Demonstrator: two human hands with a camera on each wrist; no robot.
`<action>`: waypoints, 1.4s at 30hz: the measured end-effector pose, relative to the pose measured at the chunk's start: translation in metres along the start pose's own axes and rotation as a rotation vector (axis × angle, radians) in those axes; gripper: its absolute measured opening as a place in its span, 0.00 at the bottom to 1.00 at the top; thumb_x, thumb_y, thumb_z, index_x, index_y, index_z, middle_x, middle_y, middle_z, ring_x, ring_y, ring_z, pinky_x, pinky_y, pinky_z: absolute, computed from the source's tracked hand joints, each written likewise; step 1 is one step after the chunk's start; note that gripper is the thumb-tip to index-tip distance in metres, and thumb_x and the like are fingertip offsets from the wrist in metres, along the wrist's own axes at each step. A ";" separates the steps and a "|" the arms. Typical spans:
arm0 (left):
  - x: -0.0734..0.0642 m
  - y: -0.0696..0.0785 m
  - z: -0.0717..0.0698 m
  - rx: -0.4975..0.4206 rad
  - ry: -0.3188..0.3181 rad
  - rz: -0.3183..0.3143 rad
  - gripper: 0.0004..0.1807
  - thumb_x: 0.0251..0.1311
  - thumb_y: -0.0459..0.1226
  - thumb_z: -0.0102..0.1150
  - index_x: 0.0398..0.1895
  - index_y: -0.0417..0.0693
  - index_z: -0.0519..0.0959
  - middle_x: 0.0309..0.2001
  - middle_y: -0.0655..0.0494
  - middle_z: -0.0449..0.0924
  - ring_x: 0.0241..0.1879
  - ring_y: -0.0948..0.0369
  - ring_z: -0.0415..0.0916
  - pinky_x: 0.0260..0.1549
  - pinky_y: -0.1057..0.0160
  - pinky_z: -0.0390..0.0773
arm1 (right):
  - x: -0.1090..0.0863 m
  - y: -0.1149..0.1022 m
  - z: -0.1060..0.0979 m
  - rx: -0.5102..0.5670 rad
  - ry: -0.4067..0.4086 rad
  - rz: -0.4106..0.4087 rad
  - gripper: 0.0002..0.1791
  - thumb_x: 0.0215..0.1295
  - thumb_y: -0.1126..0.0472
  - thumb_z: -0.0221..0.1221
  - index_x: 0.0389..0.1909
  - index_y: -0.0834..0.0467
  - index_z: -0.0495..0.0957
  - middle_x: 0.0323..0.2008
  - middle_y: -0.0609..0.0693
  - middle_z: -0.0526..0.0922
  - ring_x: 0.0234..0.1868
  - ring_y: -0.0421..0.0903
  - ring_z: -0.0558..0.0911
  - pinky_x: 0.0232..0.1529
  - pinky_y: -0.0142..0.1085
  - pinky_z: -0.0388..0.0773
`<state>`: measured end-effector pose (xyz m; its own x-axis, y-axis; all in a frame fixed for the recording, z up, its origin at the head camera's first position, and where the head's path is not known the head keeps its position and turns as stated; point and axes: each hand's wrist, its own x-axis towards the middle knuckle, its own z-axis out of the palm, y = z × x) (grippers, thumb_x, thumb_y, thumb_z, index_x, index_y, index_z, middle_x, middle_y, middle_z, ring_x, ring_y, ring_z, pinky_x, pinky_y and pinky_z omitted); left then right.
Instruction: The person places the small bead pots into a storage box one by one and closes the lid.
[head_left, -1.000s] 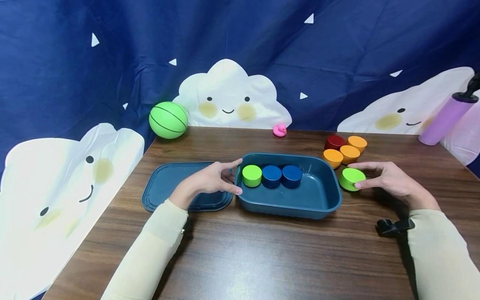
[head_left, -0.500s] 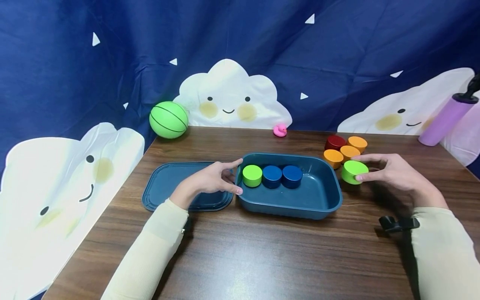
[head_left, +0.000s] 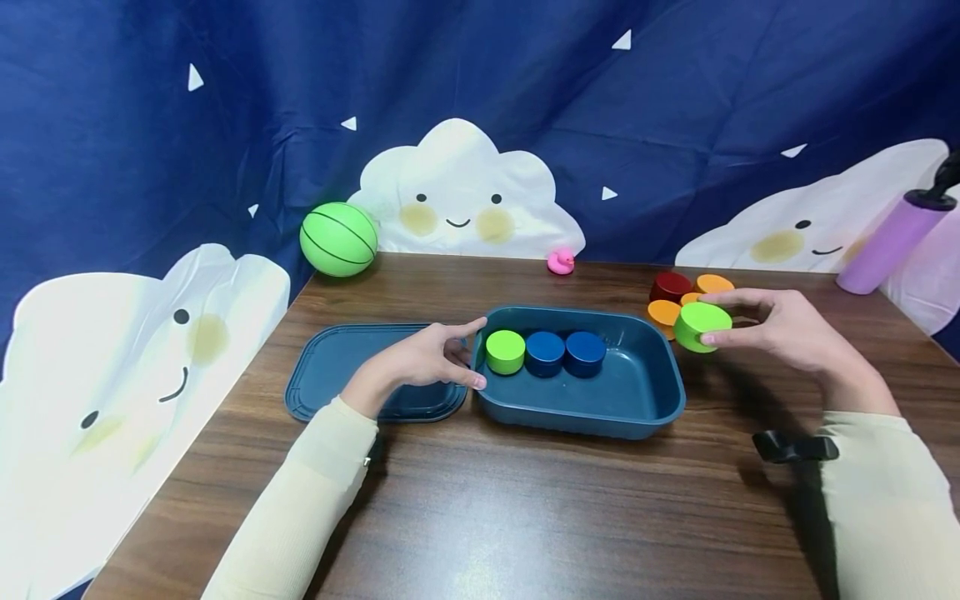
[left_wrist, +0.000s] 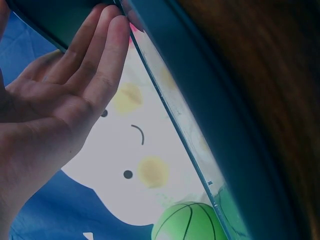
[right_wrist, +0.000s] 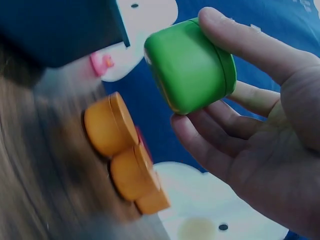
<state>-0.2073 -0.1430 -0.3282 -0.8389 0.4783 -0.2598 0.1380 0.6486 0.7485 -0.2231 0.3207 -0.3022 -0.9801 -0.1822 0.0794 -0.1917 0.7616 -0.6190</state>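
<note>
Green pot [head_left: 696, 323] is pinched by right hand [head_left: 797, 332], box [head_left: 576, 422] touched by outstretched left hand [head_left: 418, 357]; three pots [head_left: 545, 352] packed, four others [head_left: 671, 287] seemingly pending.

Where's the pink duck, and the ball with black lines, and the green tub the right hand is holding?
Pink duck [head_left: 560, 262]: head view, middle of its body.
Green ball [head_left: 340, 240]: head view, middle of its lined surface.
Held green tub [right_wrist: 189, 70]: right wrist view, on its side wall.
</note>
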 end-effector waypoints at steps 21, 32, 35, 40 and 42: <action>0.003 0.000 0.001 -0.006 0.005 -0.010 0.53 0.58 0.45 0.73 0.81 0.65 0.50 0.58 0.47 0.80 0.60 0.55 0.76 0.54 0.55 0.80 | 0.005 -0.059 0.054 0.065 -0.149 -0.133 0.32 0.59 0.48 0.73 0.61 0.56 0.79 0.52 0.56 0.85 0.48 0.49 0.77 0.43 0.31 0.77; 0.004 -0.002 0.001 0.001 0.011 -0.008 0.53 0.57 0.46 0.74 0.81 0.65 0.50 0.58 0.48 0.80 0.60 0.56 0.76 0.55 0.55 0.80 | 0.004 -0.075 0.074 0.089 -0.178 -0.183 0.30 0.58 0.51 0.73 0.60 0.57 0.80 0.53 0.56 0.84 0.48 0.51 0.77 0.43 0.31 0.77; 0.004 -0.002 0.001 -0.001 0.011 -0.007 0.53 0.57 0.46 0.74 0.81 0.65 0.50 0.59 0.47 0.80 0.60 0.55 0.76 0.55 0.55 0.80 | 0.004 -0.078 0.078 0.095 -0.184 -0.186 0.29 0.59 0.51 0.73 0.60 0.57 0.80 0.52 0.56 0.85 0.47 0.52 0.77 0.42 0.33 0.77; 0.002 -0.001 0.000 -0.005 0.012 -0.010 0.53 0.57 0.46 0.74 0.81 0.65 0.50 0.58 0.47 0.80 0.60 0.55 0.76 0.55 0.55 0.79 | 0.005 -0.082 0.083 0.095 -0.202 -0.166 0.30 0.59 0.49 0.73 0.60 0.57 0.79 0.55 0.57 0.83 0.50 0.53 0.76 0.46 0.37 0.75; 0.001 -0.001 -0.001 -0.005 0.012 -0.014 0.53 0.57 0.46 0.74 0.81 0.66 0.50 0.58 0.47 0.80 0.60 0.55 0.76 0.55 0.55 0.79 | 0.005 -0.083 0.085 0.093 -0.211 -0.160 0.31 0.59 0.49 0.73 0.60 0.57 0.79 0.56 0.58 0.83 0.51 0.53 0.75 0.47 0.39 0.74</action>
<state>-0.2089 -0.1430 -0.3286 -0.8469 0.4623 -0.2627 0.1238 0.6519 0.7481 -0.2076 0.2036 -0.3167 -0.9034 -0.4282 0.0238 -0.3280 0.6541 -0.6816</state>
